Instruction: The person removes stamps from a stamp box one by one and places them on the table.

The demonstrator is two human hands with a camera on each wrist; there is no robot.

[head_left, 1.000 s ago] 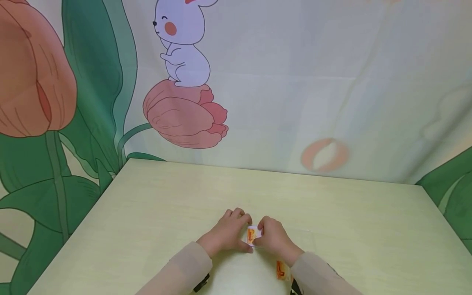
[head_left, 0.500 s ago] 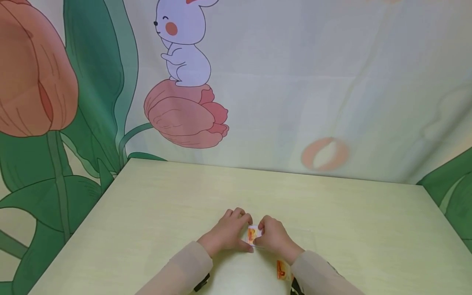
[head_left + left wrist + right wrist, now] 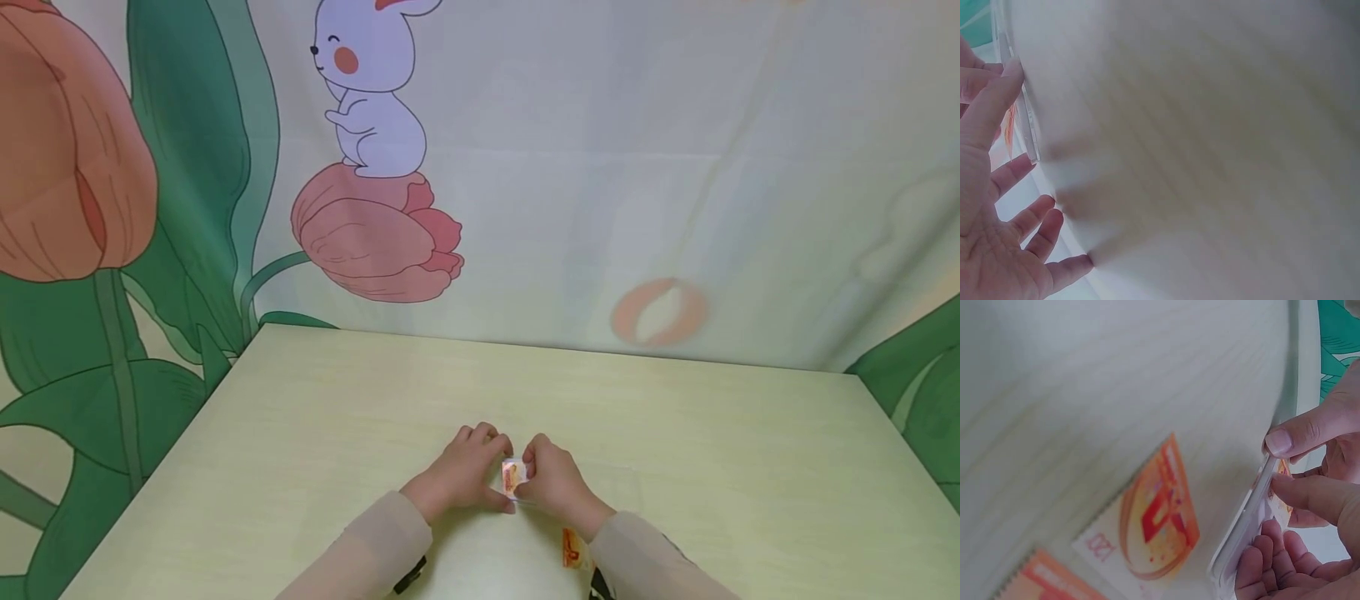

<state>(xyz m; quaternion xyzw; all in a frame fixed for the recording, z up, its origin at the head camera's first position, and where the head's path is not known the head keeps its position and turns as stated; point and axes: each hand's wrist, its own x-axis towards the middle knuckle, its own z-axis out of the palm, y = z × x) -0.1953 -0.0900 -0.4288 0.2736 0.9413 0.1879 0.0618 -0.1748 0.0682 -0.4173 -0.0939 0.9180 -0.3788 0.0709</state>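
In the head view, my left hand (image 3: 467, 473) spans the left end of a thin clear plastic case (image 3: 1029, 131). Its thumb sits at the near edge and its forefinger at the far corner, the other fingers spread. My right hand (image 3: 557, 482) pinches an orange-and-white stamp (image 3: 512, 478) between thumb and curled fingers, right over the case. The right wrist view shows both thumbs close together at the case's edge, with the held stamp partly hidden behind them. Another stamp (image 3: 573, 548), orange with a perforated edge, lies near my right wrist.
In the right wrist view a second loose stamp (image 3: 1047, 581) shows beside the nearer one on the pale wood-grain table (image 3: 360, 392). Behind the table's far edge hangs a cloth backdrop (image 3: 540, 167) printed with tulips and a rabbit.
My right hand has shifted very slightly left, and the stamp in it has tilted a little, its face now catching more light. The left hand stays in place.
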